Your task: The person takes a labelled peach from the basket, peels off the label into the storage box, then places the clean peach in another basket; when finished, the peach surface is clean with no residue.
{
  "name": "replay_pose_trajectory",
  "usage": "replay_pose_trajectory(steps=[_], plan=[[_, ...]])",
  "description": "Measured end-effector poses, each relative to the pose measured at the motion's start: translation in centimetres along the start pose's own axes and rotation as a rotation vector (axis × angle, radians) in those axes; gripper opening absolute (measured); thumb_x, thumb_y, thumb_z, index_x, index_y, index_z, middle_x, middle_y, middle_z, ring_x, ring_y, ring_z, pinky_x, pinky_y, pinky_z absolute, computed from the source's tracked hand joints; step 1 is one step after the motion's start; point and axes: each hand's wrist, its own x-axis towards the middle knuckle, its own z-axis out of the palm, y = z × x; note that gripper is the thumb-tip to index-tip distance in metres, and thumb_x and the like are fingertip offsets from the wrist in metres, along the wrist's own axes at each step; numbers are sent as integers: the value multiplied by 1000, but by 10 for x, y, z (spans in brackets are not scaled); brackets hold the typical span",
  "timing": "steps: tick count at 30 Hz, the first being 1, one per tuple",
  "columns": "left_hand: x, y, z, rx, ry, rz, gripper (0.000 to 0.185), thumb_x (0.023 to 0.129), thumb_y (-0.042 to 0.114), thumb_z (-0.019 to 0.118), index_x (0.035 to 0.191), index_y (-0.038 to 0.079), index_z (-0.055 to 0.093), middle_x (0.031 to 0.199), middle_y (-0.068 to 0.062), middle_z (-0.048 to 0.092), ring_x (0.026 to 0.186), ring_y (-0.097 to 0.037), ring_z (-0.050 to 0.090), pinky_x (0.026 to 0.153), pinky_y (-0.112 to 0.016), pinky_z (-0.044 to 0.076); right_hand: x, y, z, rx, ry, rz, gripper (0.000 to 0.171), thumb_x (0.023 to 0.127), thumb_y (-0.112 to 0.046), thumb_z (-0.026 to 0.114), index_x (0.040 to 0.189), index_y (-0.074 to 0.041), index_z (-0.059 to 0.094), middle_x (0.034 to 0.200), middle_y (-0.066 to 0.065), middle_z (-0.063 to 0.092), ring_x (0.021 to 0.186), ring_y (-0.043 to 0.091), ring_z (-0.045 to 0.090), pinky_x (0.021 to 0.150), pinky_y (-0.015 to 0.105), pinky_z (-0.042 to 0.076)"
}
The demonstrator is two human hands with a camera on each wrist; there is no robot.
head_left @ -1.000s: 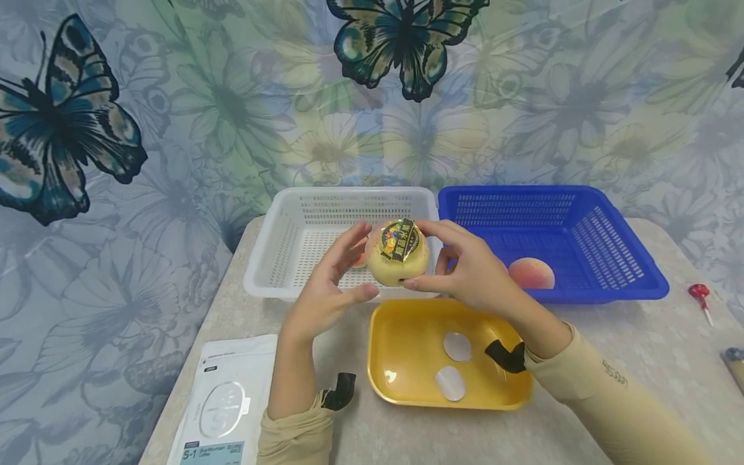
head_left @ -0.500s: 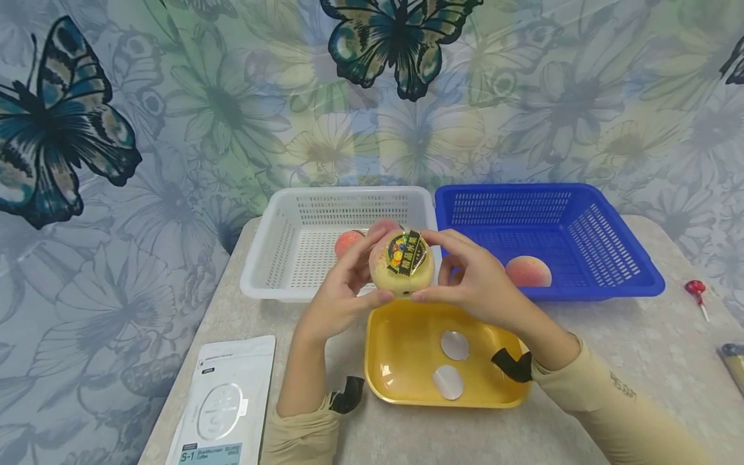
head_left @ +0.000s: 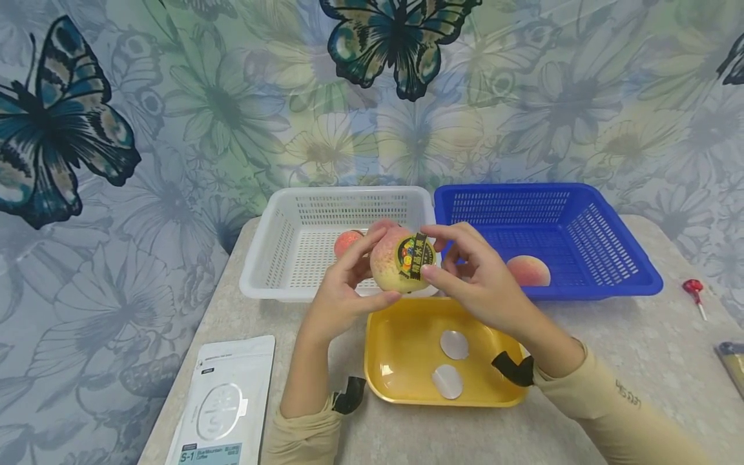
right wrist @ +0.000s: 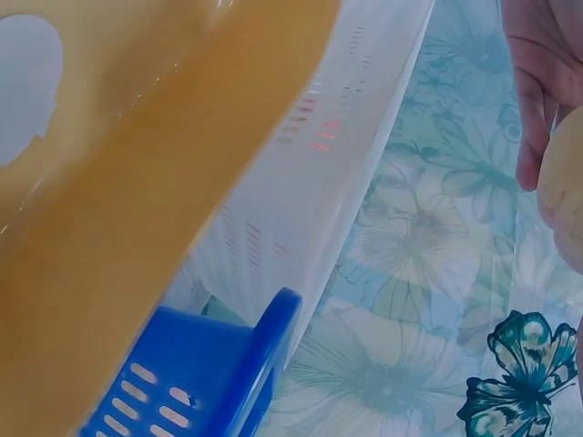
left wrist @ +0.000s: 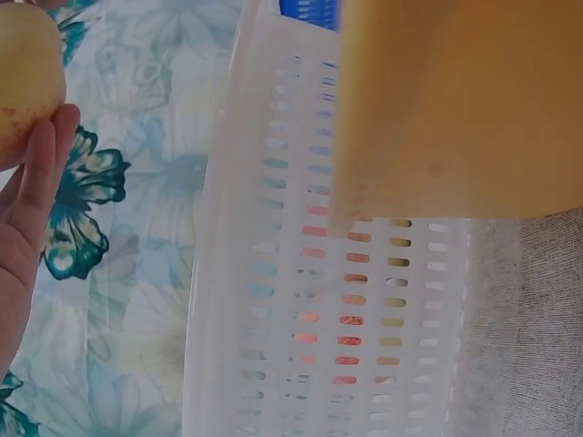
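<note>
A pale yellow peach (head_left: 394,266) with a pink blush is held in the air between both hands, above the gap between the white basket (head_left: 279,258) and the yellow tray (head_left: 401,336). The left hand (head_left: 340,294) cups the fruit from its left and underside, fingers curled round it. The right hand (head_left: 473,281) meets it from the other side, thumb and forefinger pinching at the edge of the round black sticker (head_left: 414,256) on the fruit's front face (whether the sticker's edge is lifted cannot be told).

In the left wrist view, the peach (left wrist: 23,77) rests against the fingers (left wrist: 41,173), with the white basket's (left wrist: 273,300) slotted wall behind. In the right wrist view, only a sliver of the fruit (right wrist: 563,187) shows at the right edge.

Two white oval patches (head_left: 453,345) lie in the yellow tray. A second peach (head_left: 347,243) sits in the white basket, and a third (head_left: 527,271) in the blue basket (head_left: 610,252). A white pouch (head_left: 223,400) lies flat on the table (head_left: 639,349) by the left forearm; a small red-headed item (head_left: 694,290) lies well apart at the right.
</note>
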Motion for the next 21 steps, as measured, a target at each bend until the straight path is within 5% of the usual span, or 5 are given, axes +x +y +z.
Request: replay_pose_trajectory(steps=[13,21], plan=[[0,1,3,83,28,-68,85,77,5,84,150,23,44,145,1,52,123,-19,59,102,-33,52,-2,-6,4,129,46,-6,42,93,1,64,133,-11,57,99,5,55,69,16,52,52,24,45],[1,-2,2,138,45,-54,84,76,7,85,149,22,45,142,-3,55,117,-19,62,98,-32,54,-3,-10,-1,114,50,21,35,96,-2,61,129,-11,58,100,4,58,68,17,52,52,25,43]])
